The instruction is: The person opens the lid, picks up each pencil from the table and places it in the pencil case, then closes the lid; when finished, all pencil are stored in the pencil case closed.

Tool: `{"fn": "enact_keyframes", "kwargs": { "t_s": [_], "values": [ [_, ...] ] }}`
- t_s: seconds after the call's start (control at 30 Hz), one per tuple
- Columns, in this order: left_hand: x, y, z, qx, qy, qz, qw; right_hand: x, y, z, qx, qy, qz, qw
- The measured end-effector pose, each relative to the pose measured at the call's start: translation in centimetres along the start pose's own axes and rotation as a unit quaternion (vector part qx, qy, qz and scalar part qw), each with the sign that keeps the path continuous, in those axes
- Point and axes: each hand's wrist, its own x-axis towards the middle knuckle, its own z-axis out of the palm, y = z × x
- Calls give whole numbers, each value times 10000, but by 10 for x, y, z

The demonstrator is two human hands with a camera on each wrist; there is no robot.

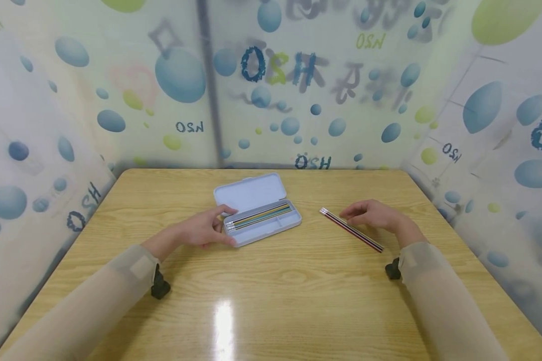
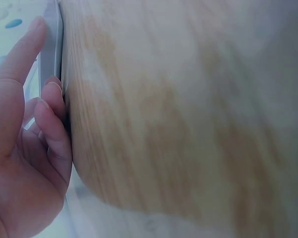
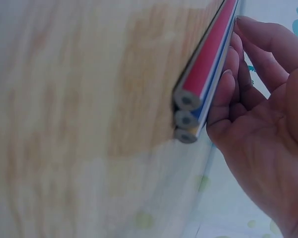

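Pale blue plastic pencil case [image 1: 264, 232], flipped open near the far edge of a light wood-grain table [image 1: 298, 291].

Wide stretch of wood on the near side, narrower strip between case and three slim striped pencils [image 1: 352, 230], red, white and dark, lying side by side to the right. Rectangular hinged lid [image 1: 251, 193] tipped back toward the far edge; yellow, teal and dark pencils [image 1: 262, 215] along the long compartment, silvery ends leftward, small divided section at near right. Left hand [image 1: 203, 228] gripping the case's left end, thumb at the near corner. Right hand [image 1: 375, 214] grasping nothing, fingers loosely bent just beside the three pencils; contact impossible to tell.
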Motion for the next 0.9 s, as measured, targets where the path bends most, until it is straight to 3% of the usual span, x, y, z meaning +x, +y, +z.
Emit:
{"fn": "enact_keyframes", "kwargs": {
  "t_s": [0.57,0.9],
  "values": [
    [0,-1,0,-21,-25,-20,10000,-1,-3,3,-164,192,54,9997],
    [-2,0,0,5,4,-39,10000,2,0,2,-541,536,36,9971]
  ]
}}
